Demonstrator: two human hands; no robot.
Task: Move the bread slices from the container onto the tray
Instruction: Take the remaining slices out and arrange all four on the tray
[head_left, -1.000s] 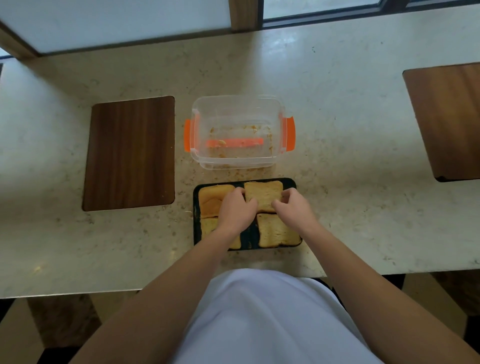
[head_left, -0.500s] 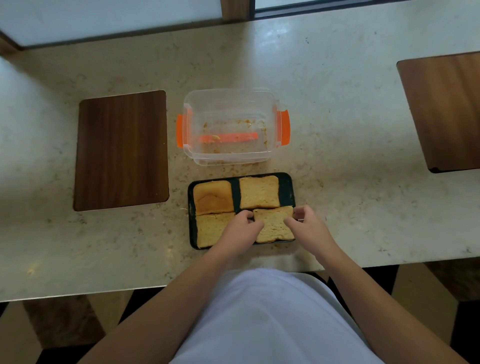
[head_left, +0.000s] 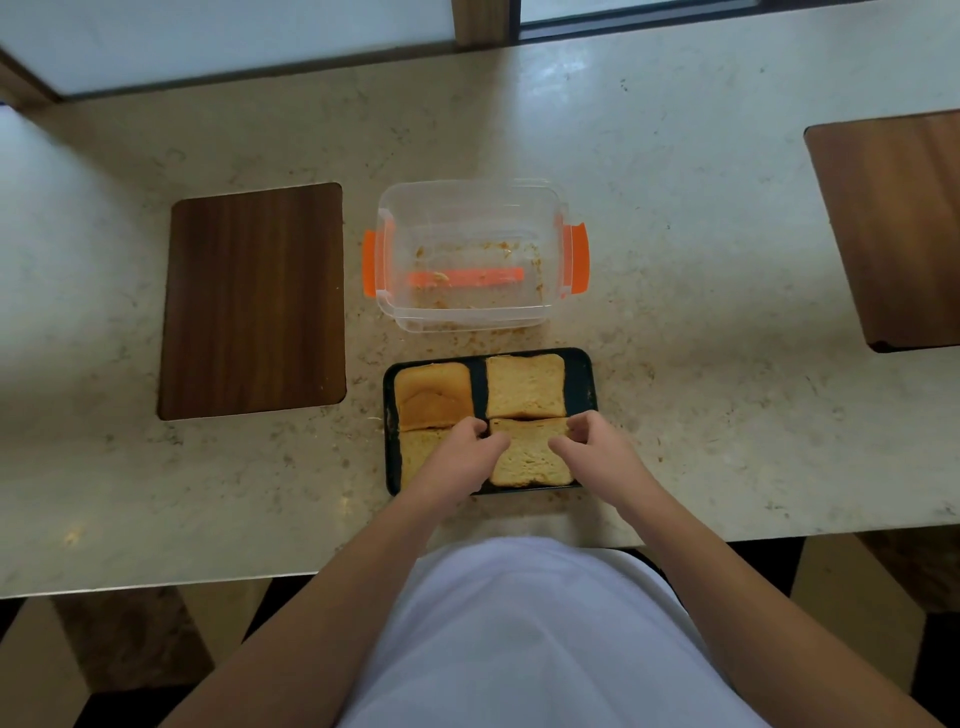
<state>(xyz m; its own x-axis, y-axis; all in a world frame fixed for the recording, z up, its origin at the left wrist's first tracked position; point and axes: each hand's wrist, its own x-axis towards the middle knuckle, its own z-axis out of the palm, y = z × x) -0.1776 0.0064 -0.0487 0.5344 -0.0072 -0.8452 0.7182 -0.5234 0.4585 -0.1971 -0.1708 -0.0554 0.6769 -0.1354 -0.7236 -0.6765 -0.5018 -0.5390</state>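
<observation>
Four bread slices fill the black tray (head_left: 582, 374) on the bench (head_left: 727, 312), two rows of two; the near-right slice (head_left: 530, 457), pale, porous and roughly square, lies directly btwn the hands, its far edge touching the far-right slice (head_left: 524, 387). The left hand (head_left: 462, 457) has fingers curled at that slice's far-left corner; the right hand (head_left: 597, 449) pinches at its far-right corner, thumb laid along the right edge. Both hands look partly closed on the slice's corners, though whether they grip it or merely nudge it flat can't be told from this angle. Neither hand is nearer; they flank it evenly, w/ the slice's slightly longer axis running toward the person. The far-left slice (head_left: 434, 395) is darker, a browned, domed crust piece w/ rounded corners; the near-left slice (head_left: 415, 452) is half hidden under the left wrist. The tray is a shallow rounded rectangle, dark and matte, w/ strips of bare base showing btwn the slices. Just beyond it stands the clear plastic container (head_left: 467, 317), orange clips at each end, holding only crumbs and an orange strip on its floor, so the transfer appears essentially complete, w/ only squaring-up left. Crumbs dot the speckled stone bench; a dark wood board (head_left: 254, 301) lies to the left, another (head_left: 893, 228) well apart at far right.
</observation>
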